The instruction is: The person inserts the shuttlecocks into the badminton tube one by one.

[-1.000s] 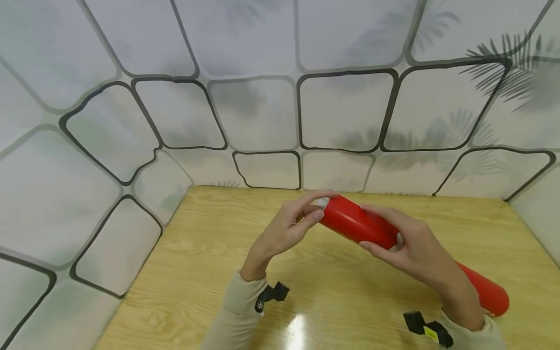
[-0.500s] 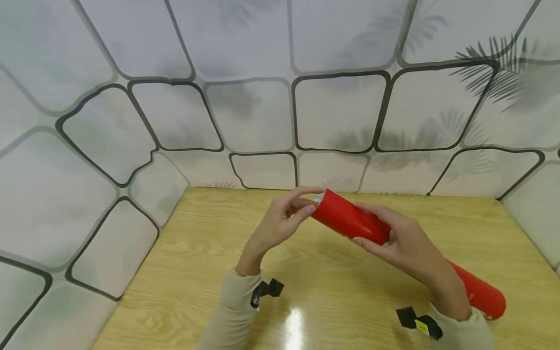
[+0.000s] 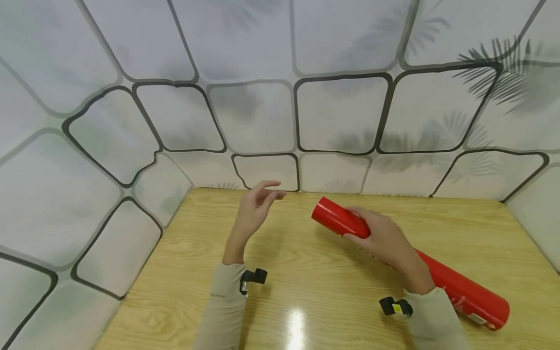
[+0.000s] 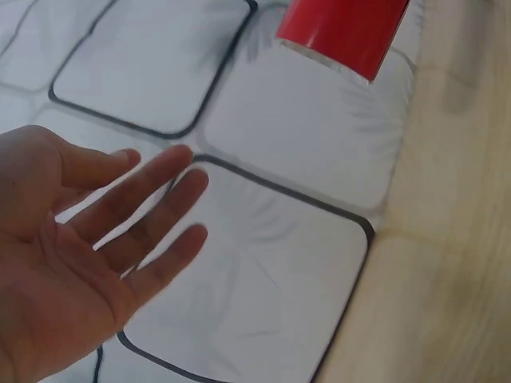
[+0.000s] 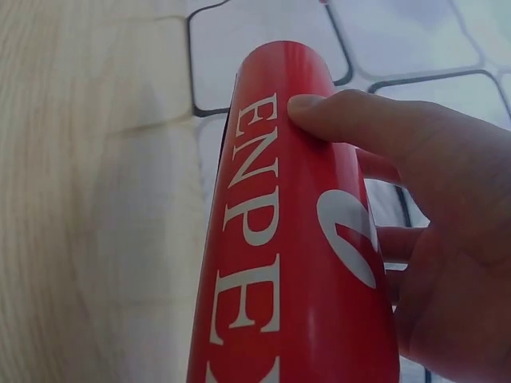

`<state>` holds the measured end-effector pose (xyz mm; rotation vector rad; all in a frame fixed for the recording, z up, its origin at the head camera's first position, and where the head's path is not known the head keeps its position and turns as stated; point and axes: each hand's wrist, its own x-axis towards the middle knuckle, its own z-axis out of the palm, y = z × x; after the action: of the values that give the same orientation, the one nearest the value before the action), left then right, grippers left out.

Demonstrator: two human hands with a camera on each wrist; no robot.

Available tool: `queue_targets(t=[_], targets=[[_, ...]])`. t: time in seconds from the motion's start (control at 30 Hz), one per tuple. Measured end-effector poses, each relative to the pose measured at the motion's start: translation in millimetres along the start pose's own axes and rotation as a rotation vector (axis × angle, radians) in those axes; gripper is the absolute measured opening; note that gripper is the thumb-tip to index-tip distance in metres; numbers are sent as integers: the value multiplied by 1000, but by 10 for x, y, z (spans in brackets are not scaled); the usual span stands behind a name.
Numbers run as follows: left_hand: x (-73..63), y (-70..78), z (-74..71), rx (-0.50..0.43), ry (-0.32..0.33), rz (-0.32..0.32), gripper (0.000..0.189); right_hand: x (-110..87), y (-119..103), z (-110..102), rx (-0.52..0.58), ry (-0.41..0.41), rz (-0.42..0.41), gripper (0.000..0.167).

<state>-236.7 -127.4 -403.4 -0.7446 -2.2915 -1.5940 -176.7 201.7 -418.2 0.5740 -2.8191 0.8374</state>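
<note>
A long red shuttlecock tube (image 3: pixel 459 287) slants across the right of the head view, its upper end raised and its lower end near the table. My right hand (image 3: pixel 385 240) grips it near the raised end. In the right wrist view the thumb (image 5: pixel 315 112) presses on the tube's side (image 5: pixel 295 239), by large white letters. My left hand (image 3: pixel 253 209) is held in the air left of the tube, with nothing in it. Its fingers (image 4: pixel 160 215) are relaxed and spread in the left wrist view, apart from the tube's end (image 4: pixel 343 36), where a pale rim shows.
The light wooden table (image 3: pixel 183 282) runs back to a pale patterned wall covering (image 3: pixel 258 116), which also rises along the left side. Small black devices sit on both wrists.
My left hand has left the tube's mouth and moved left. The white thing at that mouth no longer shows. My right hand has shifted the tube's raised end slightly lower.
</note>
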Motion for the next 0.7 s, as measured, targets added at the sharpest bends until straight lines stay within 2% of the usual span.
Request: queue_targets(t=[0.17,0.27,0.37,0.5,0.7], targets=[[-75,-145,-94,115,92,-87,23,60,23,160,-20,-71,61,65],[-119,-208,-131,191,122,-127,24,66,32,227,-46,-95,75,65],[-146,-319,-145,261,105,-146,26,68,47,257,-69,-92,72,64],[-163,-457,-166,305,63,-173,29,69,75,257,-104,-86,68,63],[-184,-547,-282,353,31,-225,32,68,102,272,-125,-94,64,64]])
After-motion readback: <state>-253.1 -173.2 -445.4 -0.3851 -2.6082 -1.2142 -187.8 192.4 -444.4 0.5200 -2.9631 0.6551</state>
